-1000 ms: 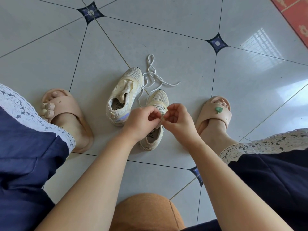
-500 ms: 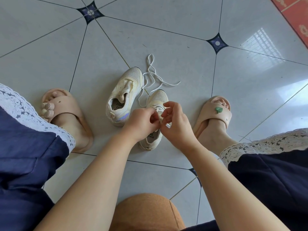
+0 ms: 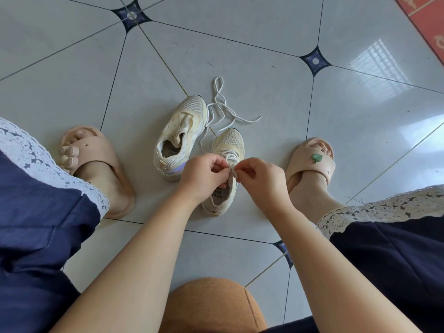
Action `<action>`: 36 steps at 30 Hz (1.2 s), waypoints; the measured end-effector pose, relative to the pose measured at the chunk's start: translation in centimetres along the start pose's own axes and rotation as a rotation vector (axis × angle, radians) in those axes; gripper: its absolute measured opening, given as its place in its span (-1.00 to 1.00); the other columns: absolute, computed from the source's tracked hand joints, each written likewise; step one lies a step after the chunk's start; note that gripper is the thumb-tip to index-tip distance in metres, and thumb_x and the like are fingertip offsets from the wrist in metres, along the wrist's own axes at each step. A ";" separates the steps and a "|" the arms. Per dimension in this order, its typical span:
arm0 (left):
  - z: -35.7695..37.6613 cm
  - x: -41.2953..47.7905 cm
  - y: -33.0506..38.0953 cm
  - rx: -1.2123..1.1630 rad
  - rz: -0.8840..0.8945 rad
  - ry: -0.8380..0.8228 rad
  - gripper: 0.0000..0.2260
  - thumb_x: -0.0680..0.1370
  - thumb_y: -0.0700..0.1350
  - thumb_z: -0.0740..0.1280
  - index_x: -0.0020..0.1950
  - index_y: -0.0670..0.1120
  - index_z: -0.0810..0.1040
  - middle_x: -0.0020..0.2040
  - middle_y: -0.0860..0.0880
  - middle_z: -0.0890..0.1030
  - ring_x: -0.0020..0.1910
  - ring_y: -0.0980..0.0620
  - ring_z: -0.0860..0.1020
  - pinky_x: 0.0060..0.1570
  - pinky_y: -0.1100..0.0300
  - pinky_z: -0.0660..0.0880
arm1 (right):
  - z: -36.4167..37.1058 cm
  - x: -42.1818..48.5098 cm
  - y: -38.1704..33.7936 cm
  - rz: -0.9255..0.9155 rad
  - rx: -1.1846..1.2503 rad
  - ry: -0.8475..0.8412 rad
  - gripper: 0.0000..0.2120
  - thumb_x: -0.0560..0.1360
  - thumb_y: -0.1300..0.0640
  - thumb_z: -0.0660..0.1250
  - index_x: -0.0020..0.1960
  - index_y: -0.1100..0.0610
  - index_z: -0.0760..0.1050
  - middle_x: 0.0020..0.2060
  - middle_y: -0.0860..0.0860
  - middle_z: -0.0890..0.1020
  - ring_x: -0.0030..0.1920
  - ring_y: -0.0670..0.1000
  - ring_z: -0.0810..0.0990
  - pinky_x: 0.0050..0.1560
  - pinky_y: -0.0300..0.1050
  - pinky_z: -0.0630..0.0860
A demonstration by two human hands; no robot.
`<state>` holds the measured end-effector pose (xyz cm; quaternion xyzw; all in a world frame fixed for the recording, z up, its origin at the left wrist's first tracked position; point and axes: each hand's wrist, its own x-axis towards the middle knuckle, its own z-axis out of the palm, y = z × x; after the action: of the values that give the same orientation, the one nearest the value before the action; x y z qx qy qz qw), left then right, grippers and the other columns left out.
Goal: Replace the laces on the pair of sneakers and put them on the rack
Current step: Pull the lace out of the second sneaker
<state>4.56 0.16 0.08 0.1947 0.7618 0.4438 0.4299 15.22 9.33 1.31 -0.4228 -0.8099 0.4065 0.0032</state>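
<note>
One head view only: worn on person's head, facing forward and steeply down onto tiled floor (image 3: 264, 68). Laced sneaker (image 3: 229, 144) at frame centre, close; left hand (image 3: 204, 175) and right hand (image 3: 262, 181) pinch its lace (image 3: 230, 156) just nearer camera. Navy trouser legs (image 3: 36, 236) flank sneaker at left, right edges. Wide-angle.

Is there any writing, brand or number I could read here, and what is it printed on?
"ANG": the end of dark print on the near sneaker's insole; the rest is hidden under the left hand, which pinches the lace.
Lines of dark print on the far sneaker's insole: too blurred to read.
No writing seen on the slippers or floor tiles.
</note>
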 end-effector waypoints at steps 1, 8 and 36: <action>0.0 0.1 0.0 0.011 -0.001 -0.002 -0.81 0.43 -0.26 0.39 -0.28 0.02 0.53 -0.40 0.11 0.59 -0.49 0.23 0.54 -0.34 0.37 0.52 | 0.0 0.0 -0.1 -0.036 -0.055 0.012 -0.94 0.43 0.18 0.37 -0.13 0.10 0.62 -0.28 -0.04 0.66 -0.21 -0.05 0.60 -0.14 -0.21 0.48; -0.2 0.4 0.2 0.129 0.027 -0.008 -0.79 0.40 -0.20 0.44 -0.31 0.06 0.49 -0.44 0.11 0.55 -0.55 0.28 0.48 -0.43 0.45 0.42 | 0.0 0.0 -0.3 -0.205 -0.283 0.001 -0.86 0.49 0.12 0.28 -0.08 0.12 0.59 -0.20 0.05 0.62 -0.20 0.08 0.55 -0.19 -0.04 0.47; -0.2 0.5 0.9 -0.044 -0.148 -0.024 -0.84 0.41 -0.31 0.35 -0.31 -0.07 0.53 -0.47 0.01 0.57 -0.53 0.17 0.50 -0.44 0.38 0.45 | -0.5 0.2 -0.2 0.014 0.016 -0.087 -0.92 0.42 0.12 0.39 -0.09 0.04 0.62 -0.30 -0.15 0.63 -0.25 -0.13 0.59 -0.18 -0.38 0.43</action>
<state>4.09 0.86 0.63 0.1338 0.7590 0.4248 0.4748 15.15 9.76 1.68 -0.4103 -0.8031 0.4309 -0.0316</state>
